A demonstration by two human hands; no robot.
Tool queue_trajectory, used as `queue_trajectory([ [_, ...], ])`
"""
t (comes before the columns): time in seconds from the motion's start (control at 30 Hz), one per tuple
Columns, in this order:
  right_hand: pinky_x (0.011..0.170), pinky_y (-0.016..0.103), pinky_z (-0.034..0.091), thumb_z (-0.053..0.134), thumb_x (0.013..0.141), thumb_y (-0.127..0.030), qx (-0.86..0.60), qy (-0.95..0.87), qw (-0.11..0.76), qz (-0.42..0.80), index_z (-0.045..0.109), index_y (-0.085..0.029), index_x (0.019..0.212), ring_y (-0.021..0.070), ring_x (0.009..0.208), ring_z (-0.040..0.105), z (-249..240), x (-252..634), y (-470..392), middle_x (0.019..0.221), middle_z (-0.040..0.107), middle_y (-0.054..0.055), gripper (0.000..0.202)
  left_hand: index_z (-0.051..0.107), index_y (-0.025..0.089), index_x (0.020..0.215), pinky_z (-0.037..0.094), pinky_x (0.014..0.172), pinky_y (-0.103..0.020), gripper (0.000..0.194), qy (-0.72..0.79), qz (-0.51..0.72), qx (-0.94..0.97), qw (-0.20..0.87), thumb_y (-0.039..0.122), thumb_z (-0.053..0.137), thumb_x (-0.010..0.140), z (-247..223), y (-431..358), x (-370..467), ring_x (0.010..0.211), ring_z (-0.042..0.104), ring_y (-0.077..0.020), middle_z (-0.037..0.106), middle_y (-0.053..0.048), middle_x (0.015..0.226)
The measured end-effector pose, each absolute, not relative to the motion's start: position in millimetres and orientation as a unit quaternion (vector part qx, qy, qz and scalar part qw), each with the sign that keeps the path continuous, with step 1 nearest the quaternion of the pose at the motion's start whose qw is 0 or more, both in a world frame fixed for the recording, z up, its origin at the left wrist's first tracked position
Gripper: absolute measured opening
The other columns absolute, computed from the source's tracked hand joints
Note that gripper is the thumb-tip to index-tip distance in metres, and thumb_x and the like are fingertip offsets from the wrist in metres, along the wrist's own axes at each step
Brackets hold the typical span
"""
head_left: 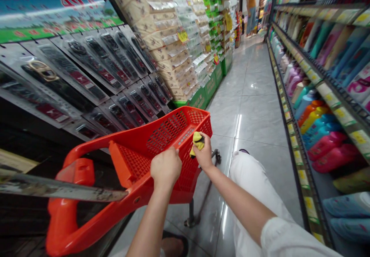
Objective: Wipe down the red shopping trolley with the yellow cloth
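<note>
A red plastic shopping cart (192,172) with perforated walls stands at an angle in front of me. My left hand (165,167) is closed over the cart's near side rim, its fingertips hidden on the inner side. In my right hand (206,152) is a crumpled yellow and black cloth (197,144), pinched between thumb and fingers beside the cart's near wall. Whether the cloth is a rag or a glove cannot be made out. A red flap (123,166) sits inside the basket, toward the handle (62,210).
Packaged belts (83,66) hang on a rack at left. Stacked tissue packs (170,45) line the aisle beyond. Bottle-filled shelves (316,78) run along the right. A worn metal bar (63,187) crosses near the handle. A person (251,10) stands far down the tiled aisle (248,79).
</note>
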State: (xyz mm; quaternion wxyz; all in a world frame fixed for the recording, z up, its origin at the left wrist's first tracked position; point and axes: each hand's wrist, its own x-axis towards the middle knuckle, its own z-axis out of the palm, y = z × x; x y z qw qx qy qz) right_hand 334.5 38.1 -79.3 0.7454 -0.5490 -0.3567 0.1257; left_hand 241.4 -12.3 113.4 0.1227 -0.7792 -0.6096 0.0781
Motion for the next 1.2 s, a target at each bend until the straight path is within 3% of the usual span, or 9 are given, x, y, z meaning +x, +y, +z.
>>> queue_trajectory([
  [0.13,0.103,0.041,0.039,0.056,0.066,-0.011,-0.580,-0.411,0.696,0.103,0.056,-0.021,0.110,0.0233,0.115,0.051,-103,327,21,0.116,0.053,0.009,0.046,0.068,0.015,0.093,0.051,0.070,-0.039,0.047,-0.605,0.071,-0.783,0.125,0.035,0.025,0.095,114,-13,241,0.084,0.071,-0.0322,0.073,-0.017,0.085],
  [0.3,0.089,0.040,0.046,0.056,0.059,-0.012,-0.688,-0.282,0.637,0.202,0.058,-0.020,0.100,0.0236,0.096,0.057,-145,319,18,0.102,0.055,0.007,0.042,0.068,0.015,0.092,0.051,0.071,-0.039,0.048,-0.606,0.067,-0.783,0.125,0.034,0.024,0.095,113,-14,241,0.084,0.071,-0.0323,0.073,-0.017,0.084],
  [0.37,0.086,0.038,0.047,0.056,0.059,-0.013,-0.679,-0.256,0.654,0.214,0.057,-0.019,0.099,0.0221,0.091,0.057,-132,319,23,0.097,0.056,0.005,0.040,0.068,0.015,0.092,0.051,0.071,-0.039,0.049,-0.607,0.064,-0.782,0.125,0.034,0.024,0.096,114,-14,241,0.084,0.071,-0.0321,0.073,-0.017,0.084],
  [0.5,0.097,0.038,0.043,0.057,0.065,-0.012,-0.548,-0.392,0.725,0.143,0.052,-0.021,0.111,0.0214,0.107,0.054,-83,321,21,0.111,0.055,0.007,0.047,0.069,0.014,0.090,0.052,0.068,-0.040,0.059,-0.604,0.061,-0.785,0.126,0.040,0.016,0.097,113,-13,242,0.082,0.071,-0.0331,0.073,-0.017,0.083],
  [0.63,0.099,0.040,0.042,0.057,0.065,-0.008,-0.508,-0.525,0.672,0.126,0.056,-0.022,0.108,0.0230,0.111,0.052,-89,317,2,0.112,0.053,0.007,0.045,0.069,0.014,0.088,0.051,0.066,-0.040,0.069,-0.604,0.059,-0.783,0.133,0.045,0.008,0.098,112,-12,243,0.080,0.071,-0.0337,0.073,-0.017,0.083],
  [0.8,0.086,0.036,0.047,0.053,0.058,-0.008,-0.652,-0.339,0.643,0.215,0.056,-0.022,0.097,0.0213,0.093,0.056,-146,299,-4,0.097,0.054,0.004,0.042,0.069,0.014,0.088,0.051,0.067,-0.040,0.071,-0.593,0.059,-0.793,0.128,0.048,0.006,0.097,111,-9,239,0.081,0.071,-0.0332,0.073,-0.016,0.083],
  [0.9,0.086,0.035,0.047,0.053,0.059,-0.010,-0.641,-0.277,0.682,0.217,0.054,-0.021,0.098,0.0203,0.091,0.055,-134,292,6,0.096,0.054,0.004,0.040,0.069,0.014,0.088,0.051,0.068,-0.041,0.072,-0.589,0.061,-0.796,0.122,0.049,0.006,0.097,113,-9,239,0.081,0.071,-0.0334,0.073,-0.016,0.084],
  [1.03,0.096,0.039,0.044,0.056,0.062,-0.012,-0.525,-0.407,0.732,0.154,0.053,-0.021,0.108,0.0226,0.107,0.053,-88,291,4,0.110,0.054,0.007,0.048,0.069,0.014,0.088,0.051,0.069,-0.040,0.074,-0.597,0.066,-0.793,0.104,0.050,0.005,0.097,115,-8,241,0.083,0.071,-0.0333,0.073,-0.017,0.085],
  [1.2,0.087,0.037,0.047,0.058,0.058,-0.010,-0.493,-0.571,0.632,0.177,0.060,-0.022,0.101,0.0229,0.099,0.055,-115,274,-32,0.105,0.055,0.006,0.045,0.070,0.015,0.094,0.050,0.077,-0.038,0.058,-0.591,0.095,-0.799,0.064,0.042,0.019,0.097,120,10,235,0.093,0.069,-0.0317,0.073,-0.018,0.096],
])
